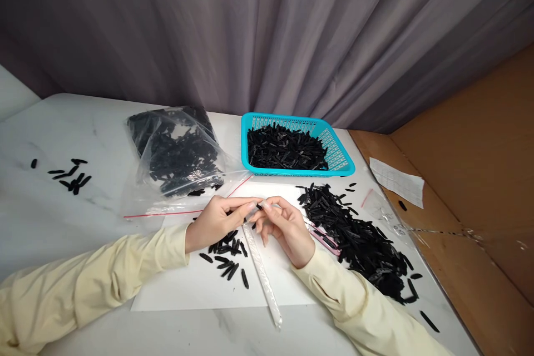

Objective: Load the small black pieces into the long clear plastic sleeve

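Observation:
My left hand (223,219) and my right hand (287,228) meet over the white sheet, fingertips pinched around one small black strip (259,207). Much of that strip is hidden by the fingers. Below them, a long white stick (262,278), apparently in a clear wrapper, slants across the sheet (175,289). Several loose black strips (227,261) lie left of the stick. Beside my right hand is a large heap of similar black strips (359,239), with a pink-handled tool (324,238) partly under its edge.
A turquoise basket (298,172) of black strips stands at the back. Left of it lies a clear zip bag (175,150) with black strips inside. More strips (75,178) are scattered at far left. Cardboard (471,178) borders the right side, with a paper slip (396,182) on it.

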### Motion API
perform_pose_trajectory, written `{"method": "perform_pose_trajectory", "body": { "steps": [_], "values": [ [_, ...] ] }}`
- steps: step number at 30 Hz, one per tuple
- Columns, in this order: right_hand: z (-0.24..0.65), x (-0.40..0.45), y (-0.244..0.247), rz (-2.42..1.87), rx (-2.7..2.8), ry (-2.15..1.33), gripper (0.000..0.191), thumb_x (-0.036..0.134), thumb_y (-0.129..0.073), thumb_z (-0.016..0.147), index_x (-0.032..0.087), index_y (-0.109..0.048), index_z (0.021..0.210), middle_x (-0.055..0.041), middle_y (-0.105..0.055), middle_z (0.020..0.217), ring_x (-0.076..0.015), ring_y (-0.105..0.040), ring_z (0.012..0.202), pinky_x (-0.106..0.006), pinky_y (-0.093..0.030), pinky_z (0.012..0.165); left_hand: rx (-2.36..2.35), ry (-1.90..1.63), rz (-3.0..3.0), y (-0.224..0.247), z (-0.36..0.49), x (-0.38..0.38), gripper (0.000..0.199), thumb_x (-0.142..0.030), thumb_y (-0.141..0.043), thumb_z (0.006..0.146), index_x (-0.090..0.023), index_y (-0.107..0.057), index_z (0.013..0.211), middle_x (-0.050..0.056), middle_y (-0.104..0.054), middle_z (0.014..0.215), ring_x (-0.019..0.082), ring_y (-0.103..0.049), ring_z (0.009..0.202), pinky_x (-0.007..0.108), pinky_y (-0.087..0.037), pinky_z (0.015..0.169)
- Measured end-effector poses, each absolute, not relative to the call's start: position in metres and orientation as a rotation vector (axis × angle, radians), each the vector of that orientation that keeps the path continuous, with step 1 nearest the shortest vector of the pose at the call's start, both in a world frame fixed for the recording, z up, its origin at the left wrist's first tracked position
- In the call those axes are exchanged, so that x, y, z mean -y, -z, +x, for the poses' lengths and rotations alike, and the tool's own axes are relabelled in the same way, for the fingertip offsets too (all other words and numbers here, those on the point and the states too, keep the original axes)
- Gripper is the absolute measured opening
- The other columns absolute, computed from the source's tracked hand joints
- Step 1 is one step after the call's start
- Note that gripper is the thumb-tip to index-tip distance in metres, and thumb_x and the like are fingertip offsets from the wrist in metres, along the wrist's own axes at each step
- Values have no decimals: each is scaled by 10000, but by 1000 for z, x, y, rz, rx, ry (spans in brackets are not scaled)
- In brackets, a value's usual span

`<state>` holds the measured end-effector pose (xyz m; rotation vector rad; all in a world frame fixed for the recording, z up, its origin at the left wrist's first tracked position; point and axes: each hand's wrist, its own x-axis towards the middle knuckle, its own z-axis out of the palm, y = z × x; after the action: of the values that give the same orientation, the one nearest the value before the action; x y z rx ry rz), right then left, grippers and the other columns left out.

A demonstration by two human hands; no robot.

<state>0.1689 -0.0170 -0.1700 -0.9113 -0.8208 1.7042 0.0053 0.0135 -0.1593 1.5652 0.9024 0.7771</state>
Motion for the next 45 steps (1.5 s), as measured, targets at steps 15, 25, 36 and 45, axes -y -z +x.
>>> {"method": "perform_pose_trajectory", "body": {
  "steps": [15,25,36,45],
  "values": [
    [167,18,175,-914,933,-1720,255,384,-657,773,132,-632,739,-48,-690,633,-116,-595,465,-208,-437,402,-895,-776,1685,156,5,-13,329,-283,-481,850,-90,-724,961,-45,-408,431,69,-289,424,189,-249,363],
    [171,16,172,-837,875,-1783,278,371,-584,828,109,-651,763,-100,-705,701,-133,-605,495,-218,-430,423,-979,-778,1688,155,5,-13,386,-276,-473,835,-34,-686,1048,-55,-378,408,72,-275,410,199,-241,359],
    [171,16,172,-814,849,-1776,246,349,-609,818,112,-654,769,-89,-710,697,-118,-604,485,-194,-433,406,-968,-763,1666,158,5,-11,400,-288,-462,846,-40,-666,1086,-60,-346,440,72,-305,433,196,-268,390],
    [170,17,174,-813,905,-1745,253,351,-594,832,111,-653,781,-98,-710,705,-126,-609,485,-201,-434,399,-972,-765,1686,159,5,-13,408,-303,-459,839,-42,-670,1071,-63,-355,433,73,-307,419,197,-266,386]
  ]
}}
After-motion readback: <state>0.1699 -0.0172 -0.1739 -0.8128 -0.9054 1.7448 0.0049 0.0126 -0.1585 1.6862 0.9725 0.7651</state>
